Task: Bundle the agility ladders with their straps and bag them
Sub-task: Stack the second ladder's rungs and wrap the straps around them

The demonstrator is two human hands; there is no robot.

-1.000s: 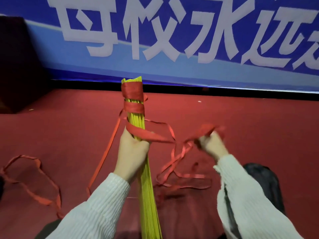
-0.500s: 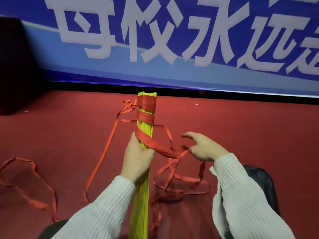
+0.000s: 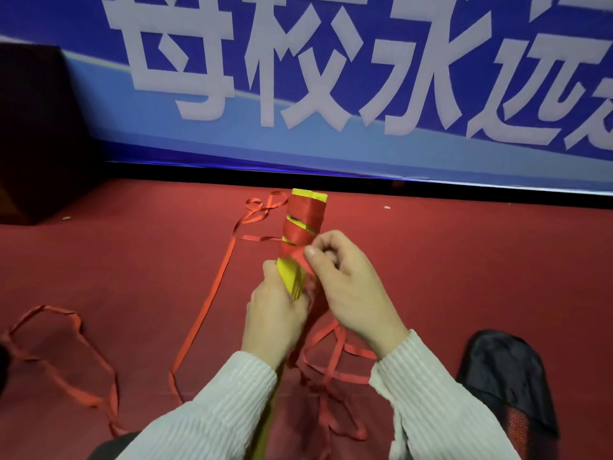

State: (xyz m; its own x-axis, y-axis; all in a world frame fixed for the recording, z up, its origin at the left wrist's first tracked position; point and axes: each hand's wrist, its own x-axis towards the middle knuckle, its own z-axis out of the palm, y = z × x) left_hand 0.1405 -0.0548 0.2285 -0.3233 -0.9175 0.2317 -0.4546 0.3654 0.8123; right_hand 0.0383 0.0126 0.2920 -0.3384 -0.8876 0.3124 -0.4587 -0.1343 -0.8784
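Both hands' fingers clench the strap-wound yellow bundle (image 3: 305,227); loose red straps (image 3: 205,313) litter carpet beside black bag (image 3: 504,376).

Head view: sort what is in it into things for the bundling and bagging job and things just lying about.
For the job:
yellow rungs
red strap
black bag
left hand
right hand

Just there:
blue banner
red carpet
dark box
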